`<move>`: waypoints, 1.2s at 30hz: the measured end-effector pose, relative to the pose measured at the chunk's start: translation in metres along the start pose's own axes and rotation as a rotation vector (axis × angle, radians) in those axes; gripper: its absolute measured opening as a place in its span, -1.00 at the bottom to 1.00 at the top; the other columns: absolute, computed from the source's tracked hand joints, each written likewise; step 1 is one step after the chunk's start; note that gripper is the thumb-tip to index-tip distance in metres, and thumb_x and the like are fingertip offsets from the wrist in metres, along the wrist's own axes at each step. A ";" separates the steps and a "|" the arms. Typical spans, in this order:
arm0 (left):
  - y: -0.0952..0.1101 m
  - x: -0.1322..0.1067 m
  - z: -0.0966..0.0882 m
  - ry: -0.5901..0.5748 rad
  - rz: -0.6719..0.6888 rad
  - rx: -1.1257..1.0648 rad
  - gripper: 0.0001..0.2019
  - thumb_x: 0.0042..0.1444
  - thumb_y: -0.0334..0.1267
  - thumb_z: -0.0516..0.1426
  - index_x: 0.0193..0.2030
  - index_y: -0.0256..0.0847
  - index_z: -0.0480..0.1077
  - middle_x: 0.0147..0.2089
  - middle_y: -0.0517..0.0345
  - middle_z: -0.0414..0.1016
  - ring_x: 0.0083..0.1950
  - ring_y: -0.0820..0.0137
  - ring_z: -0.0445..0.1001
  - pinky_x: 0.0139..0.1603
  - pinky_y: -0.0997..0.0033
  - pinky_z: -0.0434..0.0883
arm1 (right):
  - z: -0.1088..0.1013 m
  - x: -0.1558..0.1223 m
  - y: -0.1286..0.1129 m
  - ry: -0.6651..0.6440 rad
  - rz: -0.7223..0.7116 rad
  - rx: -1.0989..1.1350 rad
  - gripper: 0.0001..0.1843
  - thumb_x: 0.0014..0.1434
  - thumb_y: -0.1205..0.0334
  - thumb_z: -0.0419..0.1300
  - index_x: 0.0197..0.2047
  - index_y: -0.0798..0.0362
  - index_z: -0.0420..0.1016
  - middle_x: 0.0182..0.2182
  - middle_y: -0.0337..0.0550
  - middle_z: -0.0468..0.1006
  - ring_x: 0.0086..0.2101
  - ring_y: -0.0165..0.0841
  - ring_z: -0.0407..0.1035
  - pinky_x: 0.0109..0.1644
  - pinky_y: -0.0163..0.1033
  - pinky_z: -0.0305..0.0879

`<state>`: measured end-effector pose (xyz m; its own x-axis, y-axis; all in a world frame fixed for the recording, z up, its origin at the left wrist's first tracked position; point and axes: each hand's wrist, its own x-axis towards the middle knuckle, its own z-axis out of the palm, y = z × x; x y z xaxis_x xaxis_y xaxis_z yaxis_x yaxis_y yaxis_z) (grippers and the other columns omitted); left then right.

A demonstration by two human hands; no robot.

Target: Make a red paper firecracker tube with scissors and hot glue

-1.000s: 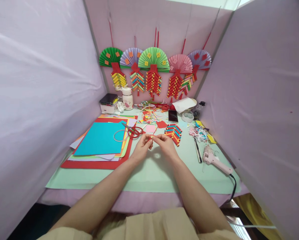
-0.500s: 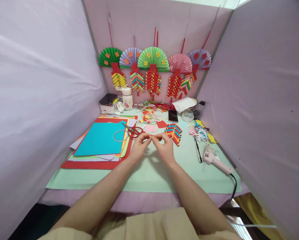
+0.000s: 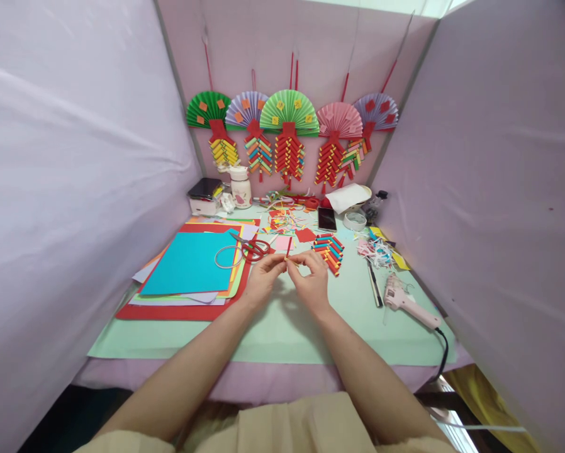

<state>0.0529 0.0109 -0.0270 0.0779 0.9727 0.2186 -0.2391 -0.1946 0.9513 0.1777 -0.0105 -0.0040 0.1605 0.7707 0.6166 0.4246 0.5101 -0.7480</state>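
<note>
Over the middle of the table, both my hands are closed in a pinch with their fingertips meeting. A narrow red paper strip (image 3: pixel 289 246) stands up from between them; its lower end is hidden by the fingers. My left hand (image 3: pixel 262 277) pinches it from the left, near the red-handled scissors (image 3: pixel 255 250). From the right, my right hand (image 3: pixel 309 280) grips the same strip, with a thin yellowish bit showing at its fingertips. Just behind my right hand lies a set of rolled paper tubes (image 3: pixel 328 253) in red, blue, orange and yellow, arranged in slanting rows.
Coloured paper sheets (image 3: pixel 188 261) are stacked at left under a ring (image 3: pixel 228 257). At right lie a glue gun (image 3: pixel 408 302), a pen-like tool (image 3: pixel 374 284) and paper scraps (image 3: pixel 379 251). Behind stand a phone (image 3: pixel 326 219), tape (image 3: pixel 355 220) and bottle (image 3: pixel 240 187); paper fans (image 3: pixel 289 113) hang above.
The red strip now sticks upright above my fingertips, where before only a small bit showed between them. My hands have barely shifted.
</note>
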 end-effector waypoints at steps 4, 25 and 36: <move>0.001 0.000 0.000 0.037 0.005 -0.022 -0.80 -0.02 -0.19 0.28 -0.26 -0.21 0.51 -0.22 0.10 0.57 -0.13 0.32 0.50 0.00 0.27 0.37 | 0.000 0.000 -0.001 -0.002 0.008 -0.031 -0.90 0.12 0.19 0.21 -0.41 -0.02 0.49 -0.41 -0.23 0.51 -0.27 -0.31 0.32 -0.03 -0.14 0.10; 0.001 0.000 -0.001 0.052 0.035 0.083 -0.83 -0.03 -0.20 0.26 -0.29 -0.21 0.54 -0.38 0.19 0.49 -0.35 0.47 0.35 -0.27 0.45 0.34 | 0.001 0.003 0.006 -0.010 0.103 0.120 -0.89 0.05 0.20 0.21 -0.46 0.02 0.44 -0.47 -0.25 0.47 -0.35 -0.35 0.28 -0.16 -0.21 0.20; 0.006 -0.007 0.003 0.102 0.072 0.160 -0.70 0.02 -0.24 0.23 -0.07 -0.19 0.42 -0.31 0.17 0.52 -0.27 0.42 0.45 -0.22 0.45 0.36 | 0.003 0.006 0.012 -0.099 0.277 0.263 -0.86 -0.02 0.15 0.22 -0.45 0.04 0.42 -0.46 -0.24 0.45 -0.36 -0.35 0.27 -0.21 -0.22 0.21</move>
<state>0.0537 0.0027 -0.0226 -0.0339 0.9616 0.2722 -0.0833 -0.2742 0.9581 0.1811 0.0011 -0.0096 0.1446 0.9196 0.3654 0.1322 0.3480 -0.9281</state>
